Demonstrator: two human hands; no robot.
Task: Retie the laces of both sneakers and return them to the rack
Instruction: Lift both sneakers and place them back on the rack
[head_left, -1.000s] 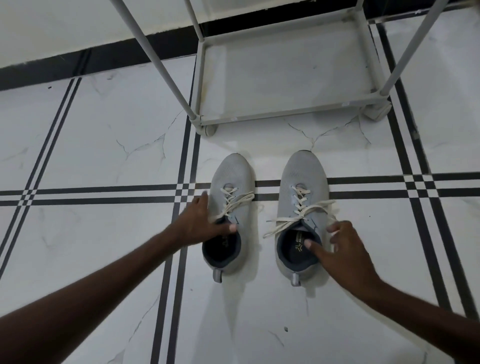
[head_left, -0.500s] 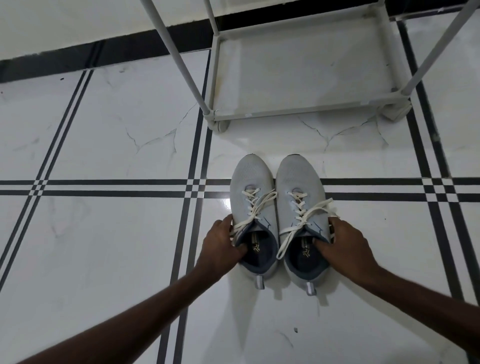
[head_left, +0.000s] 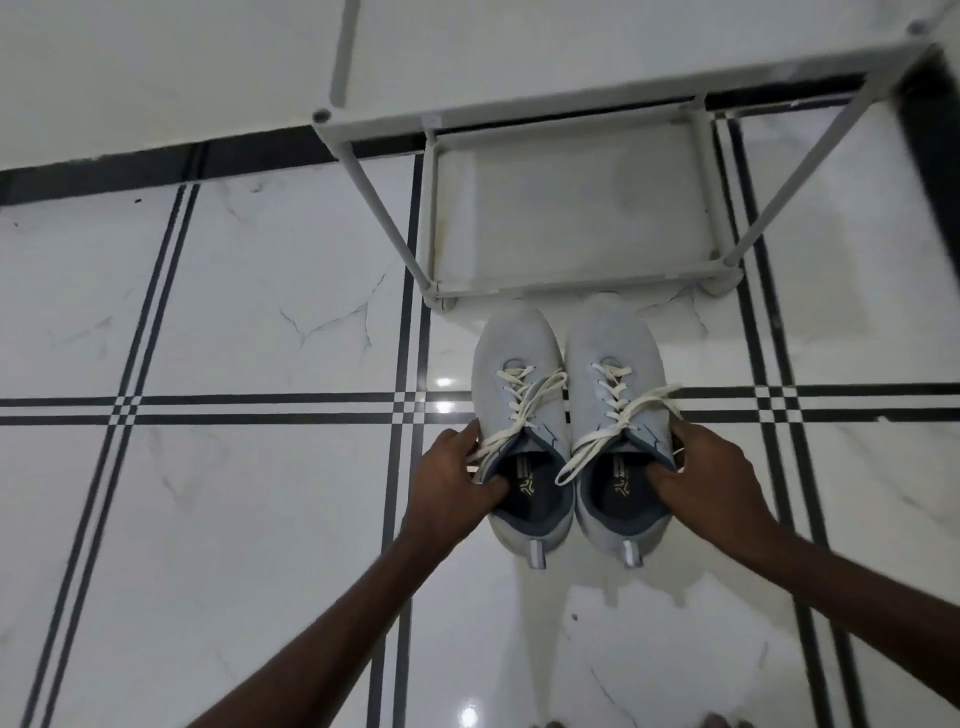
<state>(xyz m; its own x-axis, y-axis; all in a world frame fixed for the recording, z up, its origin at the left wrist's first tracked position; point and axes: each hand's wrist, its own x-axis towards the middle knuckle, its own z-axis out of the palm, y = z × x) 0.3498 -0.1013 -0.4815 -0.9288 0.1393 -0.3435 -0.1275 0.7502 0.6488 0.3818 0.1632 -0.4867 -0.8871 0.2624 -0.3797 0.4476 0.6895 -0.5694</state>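
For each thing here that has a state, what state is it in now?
left sneaker: laces loose, untied, gripped at the collar
right sneaker: laces loose, untied, gripped at the collar
left hand: closed on left sneaker
right hand: closed on right sneaker
rack: bottom shelf bare

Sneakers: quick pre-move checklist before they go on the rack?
1. Left hand holds the left sneaker at the collar, thumb inside the opening: ok.
2. Right hand holds the right sneaker the same way: ok.
3. Laces tied: not ok. Ends trail loose over both sneakers, no bow visible.
4. Pair aligned side by side, toes toward the rack: ok.
5. Bottom shelf free of things: ok.
6. Sneakers lifted off the floor: cannot tell.

Judgement: probably tie the laces before shelving.
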